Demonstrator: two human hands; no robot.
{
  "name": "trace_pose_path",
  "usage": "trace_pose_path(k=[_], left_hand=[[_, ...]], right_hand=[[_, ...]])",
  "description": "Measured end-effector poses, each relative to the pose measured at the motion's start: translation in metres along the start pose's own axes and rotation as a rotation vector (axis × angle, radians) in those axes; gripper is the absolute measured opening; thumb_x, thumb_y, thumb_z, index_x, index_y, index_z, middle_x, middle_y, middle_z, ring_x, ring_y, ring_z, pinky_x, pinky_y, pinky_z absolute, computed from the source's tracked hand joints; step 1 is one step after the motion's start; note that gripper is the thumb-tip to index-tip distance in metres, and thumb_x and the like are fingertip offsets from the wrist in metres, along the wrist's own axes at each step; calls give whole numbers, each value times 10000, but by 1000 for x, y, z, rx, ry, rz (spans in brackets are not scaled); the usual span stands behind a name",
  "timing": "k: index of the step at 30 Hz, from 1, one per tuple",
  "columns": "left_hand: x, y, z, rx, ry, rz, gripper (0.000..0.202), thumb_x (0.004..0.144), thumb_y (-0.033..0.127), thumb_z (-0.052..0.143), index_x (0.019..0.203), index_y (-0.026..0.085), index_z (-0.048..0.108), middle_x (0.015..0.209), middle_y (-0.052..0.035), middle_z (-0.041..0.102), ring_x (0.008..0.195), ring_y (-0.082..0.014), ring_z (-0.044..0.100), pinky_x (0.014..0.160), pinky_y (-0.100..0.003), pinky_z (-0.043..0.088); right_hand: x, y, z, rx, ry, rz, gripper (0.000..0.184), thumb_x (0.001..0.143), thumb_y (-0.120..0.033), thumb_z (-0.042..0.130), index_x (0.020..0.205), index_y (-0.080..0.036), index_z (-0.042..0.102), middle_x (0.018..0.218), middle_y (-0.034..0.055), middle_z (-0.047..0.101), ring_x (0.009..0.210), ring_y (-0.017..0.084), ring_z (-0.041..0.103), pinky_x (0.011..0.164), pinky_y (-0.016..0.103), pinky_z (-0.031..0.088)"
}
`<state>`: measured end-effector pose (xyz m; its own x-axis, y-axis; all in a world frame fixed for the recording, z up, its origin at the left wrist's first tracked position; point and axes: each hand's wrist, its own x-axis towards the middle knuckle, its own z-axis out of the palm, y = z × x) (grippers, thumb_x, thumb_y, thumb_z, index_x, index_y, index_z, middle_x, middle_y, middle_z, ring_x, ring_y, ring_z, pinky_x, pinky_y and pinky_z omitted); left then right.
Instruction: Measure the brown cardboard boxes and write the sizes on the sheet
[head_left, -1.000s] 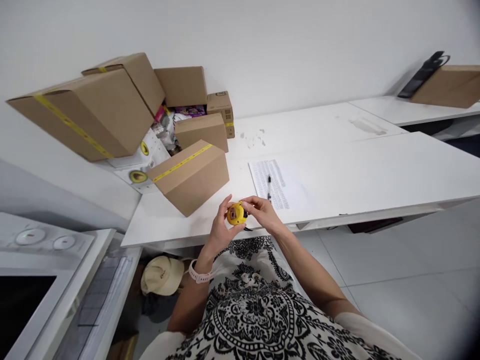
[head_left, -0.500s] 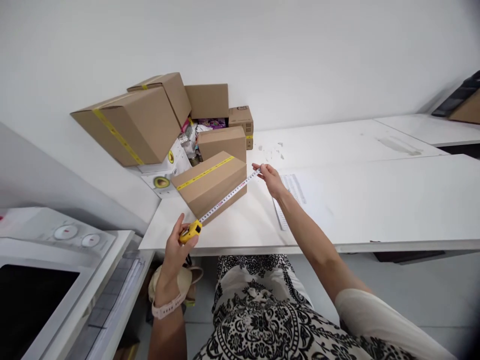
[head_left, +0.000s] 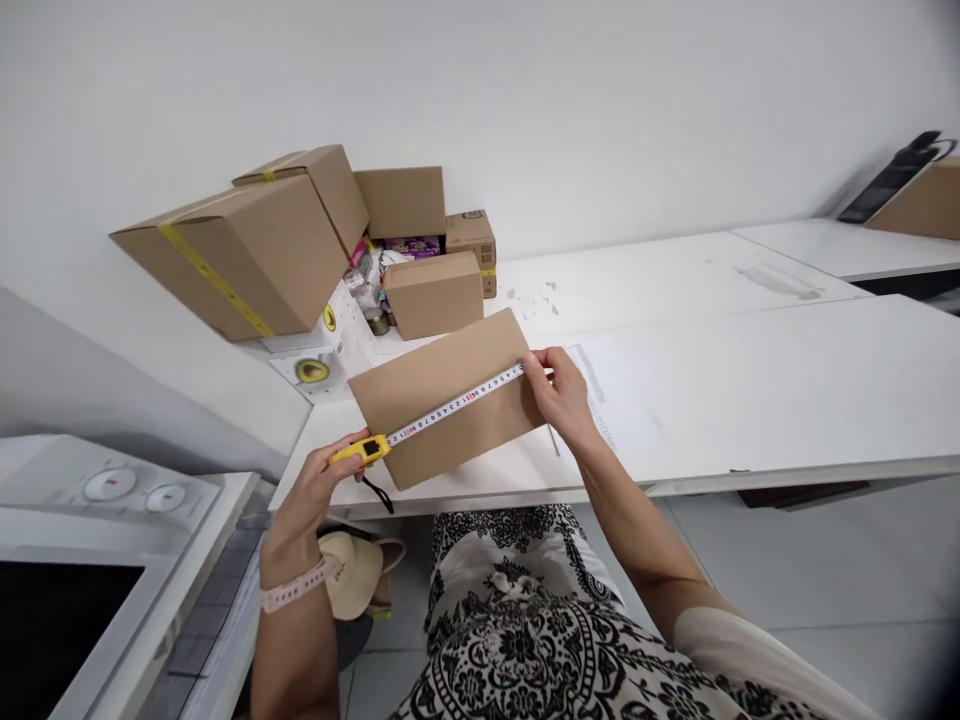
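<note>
A cardboard box (head_left: 457, 425) lies on the white table in front of me, with a broad plain face turned up toward me. The blade of a yellow tape measure (head_left: 367, 450) is drawn out across this face, its printed numbers showing. My left hand (head_left: 319, 480) grips the yellow case at the box's left edge, and a black wrist strap dangles below it. At the box's right edge my right hand (head_left: 559, 395) is closed, its thumb and fingers pinching the free end of the blade and touching the cardboard.
Behind stand more cardboard boxes (head_left: 255, 245), some with yellow tape, and a white carton (head_left: 322, 365) with avocado pictures. Printed paper (head_left: 592, 390) lies under my right forearm on the white table (head_left: 750, 390). A white microwave (head_left: 82, 530) is at lower left; a cap (head_left: 351, 575) hangs below the table.
The box has turned so its plain face shows instead of the yellow-taped top. My left hand moved left and my right hand down onto the box's edge, with the blade now over that face.
</note>
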<state>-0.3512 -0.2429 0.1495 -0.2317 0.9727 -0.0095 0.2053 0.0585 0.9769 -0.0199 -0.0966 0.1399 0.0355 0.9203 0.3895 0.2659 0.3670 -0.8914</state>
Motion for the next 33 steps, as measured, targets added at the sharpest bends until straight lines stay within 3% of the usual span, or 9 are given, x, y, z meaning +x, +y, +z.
trace_pose_path(k=[3,7,11,15,18,24,33], left_hand=[[13,15,6,-29,-85,-26,405,664,413,741,964,148,805,826,-81,734,679,-194,561,570,-289,451],[48,30,10,-1,-180,-85,364,637,422,745,880,159,812,852,-104,754,691,-212,599,493,-263,450],[92,42,6,44,-276,-192,309,612,414,743,742,136,777,783,-107,739,598,-172,564,446,-236,447],[123,48,2,50,-272,-291,245,614,345,741,731,130,746,735,-89,721,581,-170,586,432,-229,460],[134,48,-1,57,-279,-326,200,627,304,724,741,139,731,730,-79,720,577,-175,605,421,-226,457],[152,44,-12,102,-365,-311,225,654,321,720,774,131,734,743,-83,730,590,-180,627,426,-225,470],[161,30,-28,108,-422,-299,258,707,343,692,795,106,746,769,-109,741,633,-190,642,451,-229,497]], right_hand=[[-5,-3,-24,-91,28,28,326,921,-497,556,744,-224,531,842,39,609,812,195,546,699,317,404],[13,18,-38,44,-39,234,351,909,-503,539,708,-219,492,757,22,583,731,175,543,606,290,413],[38,37,-35,115,-109,382,260,889,-431,513,750,-211,515,820,28,626,718,167,574,585,286,427],[42,45,-24,3,-150,378,293,884,-426,496,680,-222,444,709,-3,538,675,161,492,595,296,367],[32,47,-23,-52,-147,368,319,890,-420,483,654,-225,394,666,-16,452,657,160,424,597,306,313],[14,42,-30,-60,-157,390,348,902,-449,483,658,-223,382,673,-23,419,662,159,391,605,314,282],[12,45,-23,-194,-149,350,415,899,-537,520,656,-226,390,676,-28,474,689,169,439,634,314,306]])
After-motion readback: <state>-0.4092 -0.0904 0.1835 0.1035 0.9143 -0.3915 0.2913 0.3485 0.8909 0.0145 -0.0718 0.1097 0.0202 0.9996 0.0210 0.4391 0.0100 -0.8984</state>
